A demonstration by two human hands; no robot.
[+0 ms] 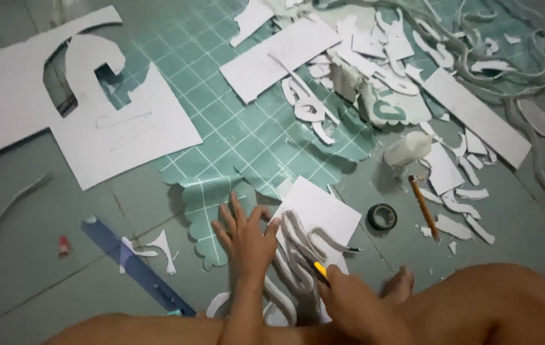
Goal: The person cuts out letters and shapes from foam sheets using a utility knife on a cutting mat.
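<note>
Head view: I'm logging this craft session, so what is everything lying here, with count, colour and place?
Cutting mat: one, green with a white grid, centre of the floor.
Large foam sheet: one, white, shapes cut out, upper left.
Small foam sheet: one, white, under the hands.
Curved foam strips: several, white, beside the left hand.
Offcuts: many, white, upper right.
Ruler: one, blue, lower left.
Pencil: one, orange-brown, right.
Tape roll: one, black, by the pencil.
Left hand: flat, pressing the strips.
Right hand: grip closed on a yellow knife.
</note>
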